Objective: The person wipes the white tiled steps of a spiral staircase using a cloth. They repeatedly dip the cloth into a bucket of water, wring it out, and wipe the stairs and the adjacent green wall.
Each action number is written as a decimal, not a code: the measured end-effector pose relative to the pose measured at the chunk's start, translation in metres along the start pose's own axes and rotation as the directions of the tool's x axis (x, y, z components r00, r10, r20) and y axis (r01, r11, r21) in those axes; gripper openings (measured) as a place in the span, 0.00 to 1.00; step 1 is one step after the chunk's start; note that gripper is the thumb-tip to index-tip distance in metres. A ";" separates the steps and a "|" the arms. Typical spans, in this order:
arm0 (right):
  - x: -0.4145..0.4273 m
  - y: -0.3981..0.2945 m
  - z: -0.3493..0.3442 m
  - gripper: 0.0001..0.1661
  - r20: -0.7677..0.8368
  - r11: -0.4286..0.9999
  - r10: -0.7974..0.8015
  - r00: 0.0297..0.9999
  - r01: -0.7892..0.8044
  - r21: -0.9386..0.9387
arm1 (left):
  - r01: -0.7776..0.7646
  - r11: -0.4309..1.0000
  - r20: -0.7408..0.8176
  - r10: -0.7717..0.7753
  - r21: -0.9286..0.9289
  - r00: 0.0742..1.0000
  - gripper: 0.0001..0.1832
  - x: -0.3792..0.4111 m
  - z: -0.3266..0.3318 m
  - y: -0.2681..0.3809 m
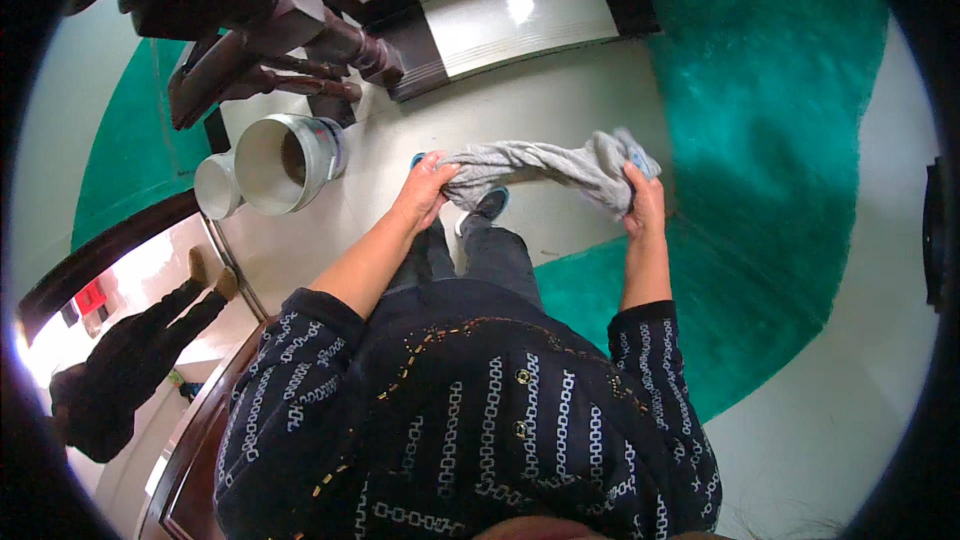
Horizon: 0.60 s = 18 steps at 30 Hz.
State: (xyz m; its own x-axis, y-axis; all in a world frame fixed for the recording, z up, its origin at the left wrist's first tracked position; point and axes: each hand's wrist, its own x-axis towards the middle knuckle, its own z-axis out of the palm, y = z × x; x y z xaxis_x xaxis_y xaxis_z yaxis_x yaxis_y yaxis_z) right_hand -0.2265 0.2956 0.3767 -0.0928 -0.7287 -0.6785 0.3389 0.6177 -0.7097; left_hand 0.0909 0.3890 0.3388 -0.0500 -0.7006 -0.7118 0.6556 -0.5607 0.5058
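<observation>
A grey cloth (536,159), bunched lengthwise, stretches between my two hands above the floor. My left hand (431,187) grips its left end. The right end, with a pale blue patterned part, is held in my right hand (643,199). The cloth sags slightly in the middle and folds over at its right end. Below it shows one of my dark shoes (491,204) with a blue edge.
Steps (517,19) rise at the top, beside a dark wooden baluster railing (300,22). Two white buckets (259,199) (216,187) stand at the left. Another person (142,360) in dark clothes is beyond a doorway at the lower left. Green wall paint (757,165) spans the right.
</observation>
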 end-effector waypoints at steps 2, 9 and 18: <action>-0.014 -0.011 0.022 0.20 0.100 0.994 0.001 0.995 -0.012 0.110 | -0.013 1.000 -0.023 0.013 0.003 1.000 0.11 0.008 0.002 0.005; -0.085 -0.066 0.108 0.22 0.476 0.996 0.056 0.878 -0.084 0.037 | -0.653 0.016 0.626 0.266 0.757 0.733 0.38 0.019 0.029 0.025; -0.003 -0.032 0.077 0.24 0.208 0.621 -0.076 0.975 0.210 -0.755 | 0.169 0.976 0.377 -0.211 0.139 0.902 0.26 -0.044 0.087 0.034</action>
State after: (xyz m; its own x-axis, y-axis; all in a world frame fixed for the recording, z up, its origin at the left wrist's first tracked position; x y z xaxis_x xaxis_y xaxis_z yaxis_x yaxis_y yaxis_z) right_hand -0.1652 0.2554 0.4157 0.0788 -0.8191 -0.5682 -0.5165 0.4539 -0.7261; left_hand 0.0496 0.3624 0.4291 -0.4668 -0.6802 -0.5652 0.5260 -0.7273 0.4408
